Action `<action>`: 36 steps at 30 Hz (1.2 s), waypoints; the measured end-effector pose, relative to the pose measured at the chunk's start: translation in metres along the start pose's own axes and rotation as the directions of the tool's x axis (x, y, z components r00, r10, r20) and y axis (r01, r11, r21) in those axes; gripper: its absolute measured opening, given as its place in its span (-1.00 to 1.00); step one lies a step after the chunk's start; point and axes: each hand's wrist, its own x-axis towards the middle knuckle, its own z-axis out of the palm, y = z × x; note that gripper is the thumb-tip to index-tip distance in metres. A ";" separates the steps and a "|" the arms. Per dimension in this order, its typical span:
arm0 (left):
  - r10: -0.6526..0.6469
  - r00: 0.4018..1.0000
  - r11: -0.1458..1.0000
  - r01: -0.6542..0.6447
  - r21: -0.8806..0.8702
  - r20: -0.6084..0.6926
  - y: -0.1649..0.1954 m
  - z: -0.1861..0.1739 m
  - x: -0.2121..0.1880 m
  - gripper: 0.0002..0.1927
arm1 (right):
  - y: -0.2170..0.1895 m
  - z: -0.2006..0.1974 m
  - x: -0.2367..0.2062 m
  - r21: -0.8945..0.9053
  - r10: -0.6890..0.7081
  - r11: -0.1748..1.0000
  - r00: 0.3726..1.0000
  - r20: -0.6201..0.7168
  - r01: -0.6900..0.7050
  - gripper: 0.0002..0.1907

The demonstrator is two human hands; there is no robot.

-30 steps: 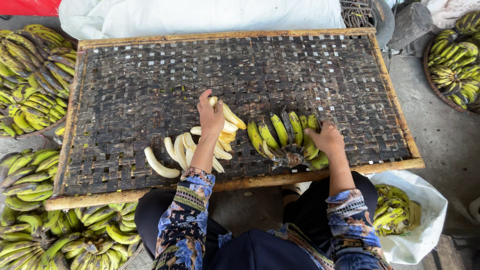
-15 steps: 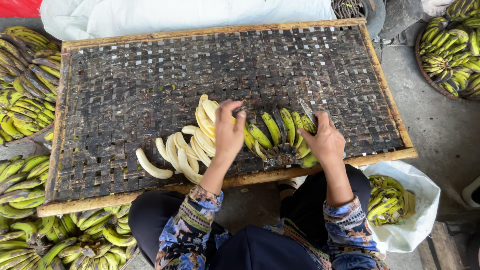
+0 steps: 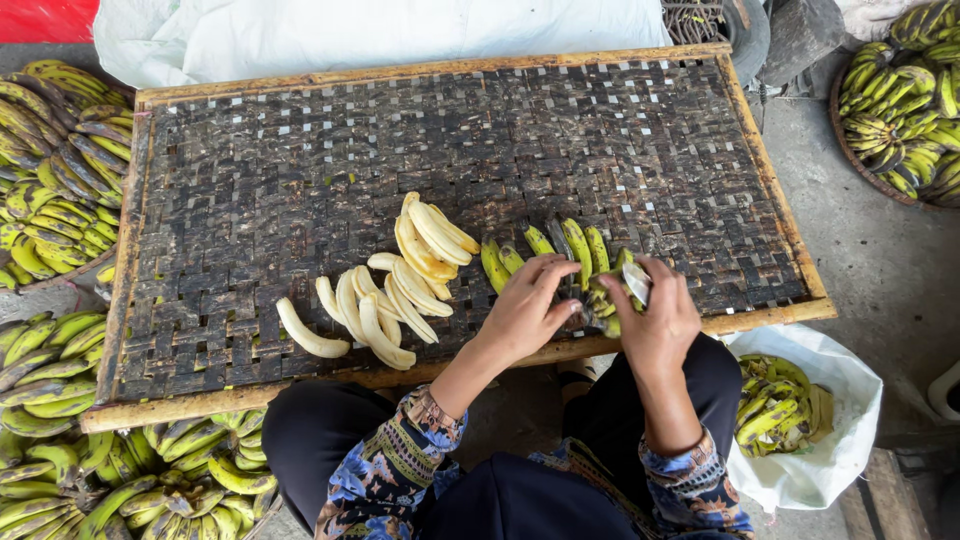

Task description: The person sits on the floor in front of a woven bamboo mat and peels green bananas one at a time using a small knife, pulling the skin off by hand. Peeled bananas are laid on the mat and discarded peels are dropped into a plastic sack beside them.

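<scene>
I note the bunch of green bananas (image 3: 560, 262) lying at the near edge of the woven desk (image 3: 300, 160), right of centre, its fruits fanned away from me and the stem end hidden under both hands. My left hand (image 3: 525, 310) lies curled over the near left part of the bunch, fingers bent and pressing on it. My right hand (image 3: 655, 315) is closed around the stem end and also grips a small knife blade (image 3: 637, 282), pale and flat, which shows just above the thumb; how far the blade sits against the fruit I cannot tell. Just left of the bunch I see the peeled bananas (image 3: 395, 290), cream coloured, in two loose groups that touch each other: a stacked cluster nearer the bunch and a row spreading toward the left, with one lying slightly apart at the end. The desk is a dark woven mat in a light wooden frame. To its right, on the floor beside my knee, a white bag (image 3: 800, 420) holds green and yellow peels or fruit. Heaps of unpeeled bananas (image 3: 50, 160) lie to the left, and a round basket (image 3: 900, 100) of more stands at upper right.
</scene>
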 end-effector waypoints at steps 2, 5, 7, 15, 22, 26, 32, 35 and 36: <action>0.020 0.999 0.998 -0.017 -0.063 0.044 0.004 -0.002 0.000 -0.34 | 0.003 -0.005 -0.002 0.276 0.039 0.960 0.998 0.041 -0.048 -0.43; 0.039 0.977 0.930 0.041 -0.365 0.209 0.009 -0.001 0.001 -0.17 | 0.007 -0.006 -0.005 0.622 0.073 0.761 0.977 0.199 -0.183 -0.43; 0.086 0.979 0.782 0.048 -0.622 0.185 0.010 0.001 0.001 -0.29 | 0.006 -0.004 -0.007 0.726 0.116 0.595 0.930 0.348 -0.346 -0.43; -0.161 0.987 0.949 0.162 -0.269 0.026 0.004 -0.017 -0.014 -0.44 | -0.020 -0.011 -0.004 0.586 -0.058 0.783 0.914 0.402 -0.208 -0.49; -0.254 0.967 0.965 0.253 -0.062 -0.005 0.005 -0.023 -0.022 -0.47 | -0.044 -0.016 -0.001 0.334 0.121 0.867 0.807 0.577 -0.369 -0.42; -0.232 0.972 0.972 0.230 -0.053 -0.026 0.006 -0.023 -0.025 -0.46 | -0.045 -0.015 0.001 0.293 0.128 0.888 0.802 0.584 -0.355 -0.45; -0.130 0.990 0.976 0.137 0.167 -0.055 0.009 -0.026 -0.026 -0.47 | -0.046 -0.012 -0.007 0.283 0.112 0.908 0.831 0.545 -0.308 -0.52; -0.084 0.992 0.979 0.100 0.176 -0.096 0.014 -0.026 -0.028 -0.48 | -0.049 -0.007 -0.012 0.263 0.100 0.927 0.851 0.516 -0.269 -0.56; -0.044 0.991 0.969 0.073 0.234 -0.127 0.015 -0.027 -0.028 -0.47 | -0.050 -0.006 -0.014 0.258 0.094 0.932 0.857 0.507 -0.256 -0.57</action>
